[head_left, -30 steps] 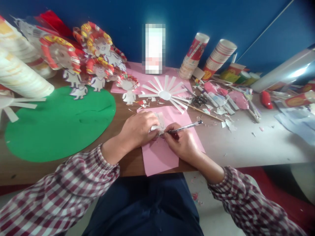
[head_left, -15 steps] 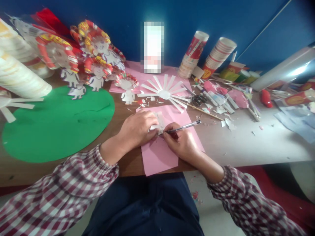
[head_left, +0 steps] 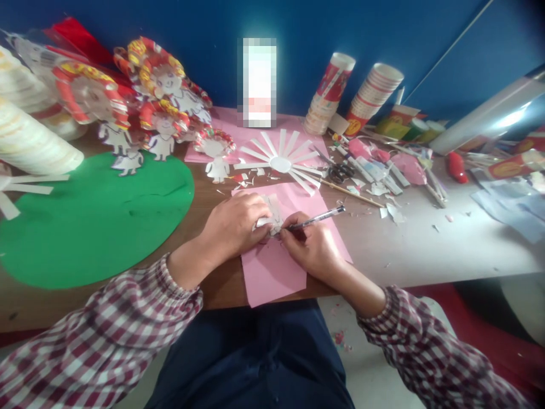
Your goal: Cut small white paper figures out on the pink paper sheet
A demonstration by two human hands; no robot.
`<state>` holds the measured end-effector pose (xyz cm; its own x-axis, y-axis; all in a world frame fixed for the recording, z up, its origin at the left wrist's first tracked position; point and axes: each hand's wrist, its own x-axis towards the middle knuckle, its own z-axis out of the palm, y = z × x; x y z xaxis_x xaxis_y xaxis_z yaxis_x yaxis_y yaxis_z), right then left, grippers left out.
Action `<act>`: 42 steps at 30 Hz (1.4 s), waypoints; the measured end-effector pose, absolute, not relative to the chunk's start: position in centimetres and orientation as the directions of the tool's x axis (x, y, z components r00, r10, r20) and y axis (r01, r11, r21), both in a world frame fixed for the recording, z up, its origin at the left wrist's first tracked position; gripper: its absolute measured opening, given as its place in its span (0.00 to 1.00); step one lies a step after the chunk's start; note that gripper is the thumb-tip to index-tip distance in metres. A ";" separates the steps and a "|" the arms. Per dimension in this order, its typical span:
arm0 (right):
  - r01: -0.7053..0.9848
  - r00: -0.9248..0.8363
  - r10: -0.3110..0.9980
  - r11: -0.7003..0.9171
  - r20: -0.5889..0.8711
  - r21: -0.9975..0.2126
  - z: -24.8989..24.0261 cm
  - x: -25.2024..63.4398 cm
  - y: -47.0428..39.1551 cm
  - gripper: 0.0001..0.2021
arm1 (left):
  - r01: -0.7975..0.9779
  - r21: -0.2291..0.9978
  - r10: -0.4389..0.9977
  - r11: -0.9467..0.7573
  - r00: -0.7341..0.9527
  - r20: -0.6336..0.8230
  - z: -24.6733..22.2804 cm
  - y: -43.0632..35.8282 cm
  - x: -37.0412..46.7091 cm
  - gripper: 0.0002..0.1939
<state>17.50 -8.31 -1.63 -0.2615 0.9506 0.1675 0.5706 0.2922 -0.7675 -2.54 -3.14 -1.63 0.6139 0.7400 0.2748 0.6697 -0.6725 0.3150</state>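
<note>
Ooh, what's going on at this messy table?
A person's right hand holds a slim clear-and-black pen against a small white paper piece with dark lines. The left hand presses that piece over pink paper. Just beyond lies a white paper disc with ray-like strips; off left is a flat green oval sheet.

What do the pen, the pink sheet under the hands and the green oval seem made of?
Pen: probably plastic, glossy; the barrel looks partly clear and catches light.
Pink sheet: likely paper or thin card, matte; thin, straight edges, no shine.
Green oval: card or foam sheet, can't tell which; matte, evenly coloured, smooth outline.
</note>
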 end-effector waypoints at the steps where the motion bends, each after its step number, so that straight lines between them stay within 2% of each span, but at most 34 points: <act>1: 0.569 -0.254 0.953 0.286 0.166 -0.771 -1.6 17.5 -8.3 0.04 | 0.671 0.313 0.740 -0.672 0.614 0.274 -1.6 -3.1 -2.5 0.09; 17: 0.553 -0.155 0.975 0.221 0.162 -0.803 -0.5 17.2 -8.4 0.02 | 0.684 0.306 0.749 -0.663 0.606 0.269 -1.3 -3.4 -2.4 0.07; 28: 0.529 -0.240 0.956 0.276 0.170 -0.803 -1.5 17.4 -8.3 0.03 | 0.672 0.321 0.745 -0.667 0.601 0.290 -1.5 -3.3 -2.4 0.08; 42: 0.542 -0.196 0.964 0.257 0.177 -0.800 -1.3 17.2 -8.3 0.03 | 0.670 0.296 0.732 -0.681 0.618 0.286 -1.5 -3.2 -2.5 0.07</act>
